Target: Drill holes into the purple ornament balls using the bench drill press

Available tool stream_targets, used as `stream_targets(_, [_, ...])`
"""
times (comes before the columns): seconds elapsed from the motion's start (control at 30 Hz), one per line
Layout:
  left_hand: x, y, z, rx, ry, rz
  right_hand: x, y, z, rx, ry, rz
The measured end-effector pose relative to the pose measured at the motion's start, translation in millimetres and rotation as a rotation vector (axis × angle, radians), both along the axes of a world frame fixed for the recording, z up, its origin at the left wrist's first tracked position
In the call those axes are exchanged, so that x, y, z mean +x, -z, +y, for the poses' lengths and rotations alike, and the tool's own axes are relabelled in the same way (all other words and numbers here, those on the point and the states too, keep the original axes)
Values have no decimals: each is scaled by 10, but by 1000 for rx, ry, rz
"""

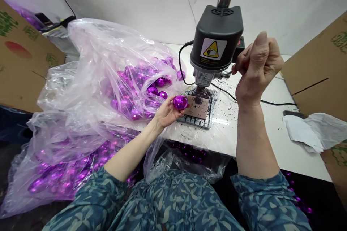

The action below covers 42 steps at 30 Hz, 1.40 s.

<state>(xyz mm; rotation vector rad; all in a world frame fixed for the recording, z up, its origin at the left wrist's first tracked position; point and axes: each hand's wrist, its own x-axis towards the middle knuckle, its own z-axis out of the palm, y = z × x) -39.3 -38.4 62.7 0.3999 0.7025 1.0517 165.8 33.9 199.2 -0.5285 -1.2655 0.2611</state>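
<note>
My left hand (168, 112) holds a shiny purple faceted ball (180, 102) between its fingers, just in front of a small drill press (217, 39). My right hand (258, 66) is closed around the press's lever handle (225, 75), to the right of the motor housing; the grip itself is mostly hidden by the fingers. Beneath the drill head lies a brown board (199, 110) on the slotted metal base (207, 124), with dark shavings scattered over and around it. Left of the press, a clear plastic bag (100, 54) lies open with several similar purple balls (152, 90) inside.
A second plastic bag (67, 166) of purple balls hangs lower left. Cardboard boxes (24, 61) flank the white table (260, 140) on both sides. Crumpled white paper (302, 131) lies at the right. A black cable (271, 103) crosses the tabletop.
</note>
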Motion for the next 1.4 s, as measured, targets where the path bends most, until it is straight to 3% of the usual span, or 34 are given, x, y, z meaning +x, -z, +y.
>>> stream_targets(0.1, [32, 42, -39, 143, -48, 59, 2, 8, -9, 8, -10, -4])
stream_targets(0.2, [15, 107, -61, 326, -85, 254, 4, 13, -26, 29, -49, 11])
stream_targets(0.3, [-23, 181, -46, 410, -151, 437, 4, 17, -39, 23, -64, -7])
stream_targets(0.43, [-30, 269, 10, 411, -189, 486, -3, 24, -64, -8, -59, -26])
stream_targets(0.7, [94, 318, 141, 317, -118, 321, -3, 18, -155, -6, -72, -29])
stream_targets(0.87, [94, 304, 217, 330, -50, 474, -10, 10, -188, -14, -45, -35])
stream_targets(1.4, [322, 424, 357, 458, -116, 689, -17, 23, -209, -41, -8, -50])
